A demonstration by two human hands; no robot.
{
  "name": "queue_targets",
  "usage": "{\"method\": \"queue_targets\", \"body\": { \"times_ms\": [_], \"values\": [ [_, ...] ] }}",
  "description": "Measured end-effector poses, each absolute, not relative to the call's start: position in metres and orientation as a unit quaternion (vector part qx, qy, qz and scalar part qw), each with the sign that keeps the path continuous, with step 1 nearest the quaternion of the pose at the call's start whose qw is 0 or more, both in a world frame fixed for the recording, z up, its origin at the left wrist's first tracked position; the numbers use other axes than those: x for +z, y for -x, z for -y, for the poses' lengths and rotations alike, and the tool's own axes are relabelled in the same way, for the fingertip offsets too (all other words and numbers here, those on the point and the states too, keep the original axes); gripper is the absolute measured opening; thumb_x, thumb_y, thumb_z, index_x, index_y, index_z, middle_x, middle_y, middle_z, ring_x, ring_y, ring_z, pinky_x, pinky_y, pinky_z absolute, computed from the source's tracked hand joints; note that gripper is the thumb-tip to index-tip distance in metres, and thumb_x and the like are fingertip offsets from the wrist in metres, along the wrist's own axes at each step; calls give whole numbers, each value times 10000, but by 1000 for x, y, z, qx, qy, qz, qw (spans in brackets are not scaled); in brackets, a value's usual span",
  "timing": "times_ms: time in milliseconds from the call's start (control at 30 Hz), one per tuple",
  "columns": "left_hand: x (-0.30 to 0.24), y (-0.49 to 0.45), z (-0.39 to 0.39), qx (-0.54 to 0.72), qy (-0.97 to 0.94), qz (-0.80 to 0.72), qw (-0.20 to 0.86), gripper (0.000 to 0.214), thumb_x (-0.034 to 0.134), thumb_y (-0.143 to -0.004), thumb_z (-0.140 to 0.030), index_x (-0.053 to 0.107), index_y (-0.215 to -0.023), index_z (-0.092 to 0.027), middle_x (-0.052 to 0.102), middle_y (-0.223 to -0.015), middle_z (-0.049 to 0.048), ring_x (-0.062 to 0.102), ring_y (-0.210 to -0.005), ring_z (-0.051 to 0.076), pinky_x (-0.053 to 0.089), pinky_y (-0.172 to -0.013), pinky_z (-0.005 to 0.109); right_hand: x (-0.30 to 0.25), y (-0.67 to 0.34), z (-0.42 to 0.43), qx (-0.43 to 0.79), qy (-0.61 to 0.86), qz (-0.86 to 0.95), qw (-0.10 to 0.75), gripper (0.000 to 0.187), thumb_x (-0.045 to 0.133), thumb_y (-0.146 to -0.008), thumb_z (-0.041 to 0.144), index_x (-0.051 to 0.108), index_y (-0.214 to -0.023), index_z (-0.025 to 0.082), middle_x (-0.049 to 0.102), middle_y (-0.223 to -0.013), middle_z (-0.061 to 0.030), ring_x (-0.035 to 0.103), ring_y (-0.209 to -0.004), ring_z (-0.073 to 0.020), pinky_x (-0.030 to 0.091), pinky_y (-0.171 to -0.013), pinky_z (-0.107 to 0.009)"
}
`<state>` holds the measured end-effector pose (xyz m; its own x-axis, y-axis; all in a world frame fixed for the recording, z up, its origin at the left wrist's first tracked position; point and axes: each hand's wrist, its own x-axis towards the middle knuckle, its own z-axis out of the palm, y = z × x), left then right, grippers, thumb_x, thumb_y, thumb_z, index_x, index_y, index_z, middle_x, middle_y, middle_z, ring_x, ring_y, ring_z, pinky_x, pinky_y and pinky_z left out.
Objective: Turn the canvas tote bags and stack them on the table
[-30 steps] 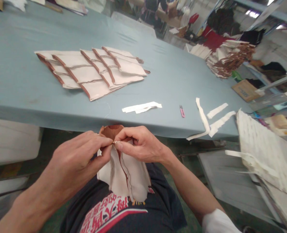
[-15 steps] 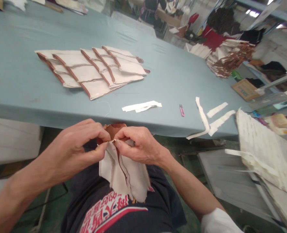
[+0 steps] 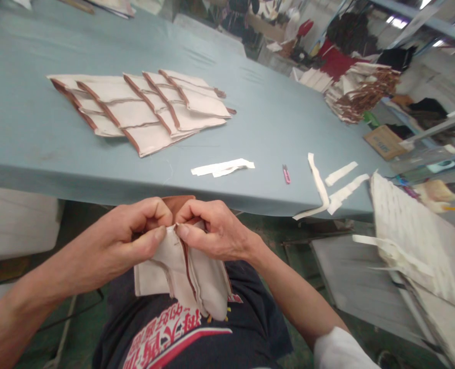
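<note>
A cream fabric piece with brown edging [image 3: 181, 277] hangs in front of my dark shirt, above my lap. My left hand [image 3: 140, 230] pinches its top edge between thumb and fingers. Close beside it, my right hand [image 3: 208, 230] pinches the same edge, near a brown seam that runs down the middle. The thumbs are nearly touching. Behind the hands a brown part of the piece [image 3: 183, 204] shows. Its underside is hidden.
On the blue-green table [image 3: 265, 128] lie overlapping cream pieces with brown edges [image 3: 142, 113], white strips [image 3: 223, 167] and pink thread snips [image 3: 286, 174]. More strips [image 3: 338, 197] lie at the right. A cream stack [image 3: 415, 246] stands beside the table, and a brown-edged pile [image 3: 361, 92] farther back.
The left part of the fabric piece has spread out to the left, showing more of its cream surface. My left hand has shifted slightly; both hands still pinch the top edge.
</note>
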<state>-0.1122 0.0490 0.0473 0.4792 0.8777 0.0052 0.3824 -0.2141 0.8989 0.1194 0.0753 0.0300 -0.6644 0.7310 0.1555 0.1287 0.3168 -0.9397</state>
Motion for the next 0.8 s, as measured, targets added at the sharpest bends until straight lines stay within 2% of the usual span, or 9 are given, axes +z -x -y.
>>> {"method": "queue_targets", "body": {
  "times_ms": [67,167,267,400,667,800],
  "values": [
    [49,112,-49,271,-712,-440,476,226,544,-965,-388,563,-784,-254,460,-634,-99,399,-512,110,357,-424,190,31,-118,-76,515,272,755,301,184,642,-979,351,598,-879,203,623,-797,27,552,-707,-121,431,-704,-260],
    [49,112,-47,281,-709,-452,464,283,557,-1002,-438,579,-795,-247,507,-661,-84,449,-544,119,401,-449,191,31,-117,-77,508,267,759,308,190,633,-975,362,580,-875,209,627,-797,27,558,-713,-118,443,-711,-258],
    [49,111,-42,298,-733,-453,410,307,522,-1045,-400,596,-791,-245,559,-683,-76,509,-567,121,440,-480,184,30,-118,-76,499,260,766,310,169,636,-963,338,577,-869,210,630,-800,25,569,-728,-118,442,-712,-254],
    [54,107,-35,298,-754,-451,373,330,479,-1066,-365,592,-776,-256,558,-651,-82,509,-524,121,435,-459,184,27,-119,-76,500,252,766,316,169,665,-954,328,588,-865,207,632,-790,28,572,-714,-112,449,-714,-252],
    [53,105,-32,294,-739,-498,346,358,502,-1059,-422,630,-774,-247,592,-632,-78,532,-536,123,411,-489,206,32,-117,-74,505,276,757,309,147,641,-922,335,576,-865,216,639,-802,24,565,-724,-115,442,-698,-249],
    [49,105,-29,325,-756,-490,288,276,585,-969,-356,669,-733,-240,610,-575,-81,534,-477,109,400,-457,194,34,-115,-74,489,284,761,319,130,625,-912,319,574,-847,219,646,-794,22,580,-732,-123,454,-721,-257]
  ]
}}
